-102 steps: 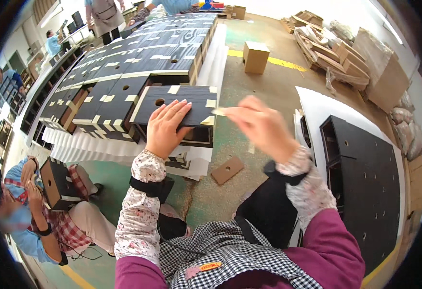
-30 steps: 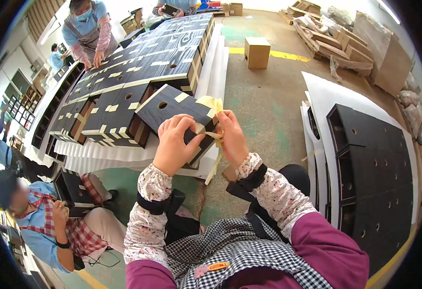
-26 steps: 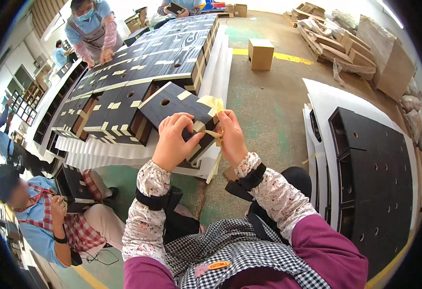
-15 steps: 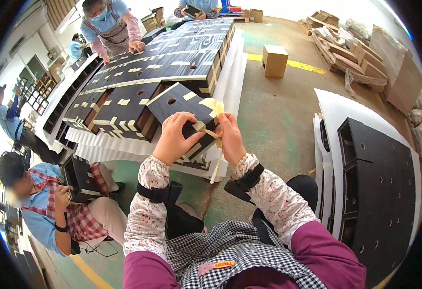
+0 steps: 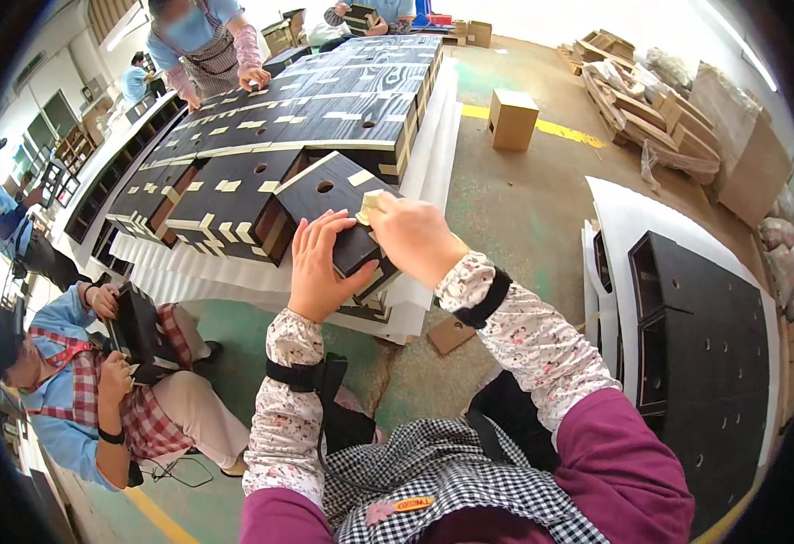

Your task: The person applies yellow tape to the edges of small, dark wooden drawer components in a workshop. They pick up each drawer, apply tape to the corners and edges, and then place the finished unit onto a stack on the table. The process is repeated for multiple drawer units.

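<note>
A black wood-grain box [image 5: 306,192] with a round hole and strips of pale tape sits tilted at the near end of a long row of similar boxes. My left hand [image 5: 317,272] lies on its near part, fingers stretched over the top and thumb apart along the edge. Over the box's right side, my right hand [image 5: 415,238] is closed on a crumpled piece of pale yellow masking tape [image 5: 371,208]. Its fingertips are partly hidden behind the back of the hand.
White foam sheeting [image 5: 433,172] lies under the boxes. More black boxes [image 5: 719,363] stand at right. A brown piece [image 5: 449,335] lies on the floor near my right forearm. A seated person [image 5: 97,381] works at left; another person [image 5: 206,41] leans over the far boxes. A carton [image 5: 513,120] stands behind.
My right hand has moved left, over the box top, and the tape's long hanging tail no longer shows. My left fingers have straightened. The seated person's box has turned.
</note>
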A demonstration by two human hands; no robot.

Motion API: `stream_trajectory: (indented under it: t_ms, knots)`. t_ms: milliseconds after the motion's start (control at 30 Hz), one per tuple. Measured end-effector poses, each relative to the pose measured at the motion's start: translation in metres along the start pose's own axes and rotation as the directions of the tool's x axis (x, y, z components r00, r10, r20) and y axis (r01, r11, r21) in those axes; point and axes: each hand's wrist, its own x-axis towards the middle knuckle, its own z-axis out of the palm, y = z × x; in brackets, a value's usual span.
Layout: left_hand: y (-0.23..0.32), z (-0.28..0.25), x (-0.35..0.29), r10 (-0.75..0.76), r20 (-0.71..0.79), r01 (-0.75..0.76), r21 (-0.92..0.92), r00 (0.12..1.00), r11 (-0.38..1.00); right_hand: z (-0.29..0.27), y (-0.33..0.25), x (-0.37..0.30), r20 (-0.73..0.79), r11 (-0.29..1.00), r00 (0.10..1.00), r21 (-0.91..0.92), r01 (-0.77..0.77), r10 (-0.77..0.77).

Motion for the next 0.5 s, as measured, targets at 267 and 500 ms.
stream_trajectory:
  t_ms: [267, 500]
  knots:
    - [-0.001, -0.001, -0.003, 0.005, -0.013, -0.005, -0.011, 1.000, 1.000, -0.042, 0.002, -0.007, -0.103, 0.993, 0.993, 0.104, -0.054, 0.065]
    - [-0.004, -0.002, 0.001, 0.017, -0.047, -0.018, -0.015, 0.999, 1.000, -0.014, -0.006, -0.015, 0.072, 0.982, 0.989, -0.128, 0.141, -0.133]
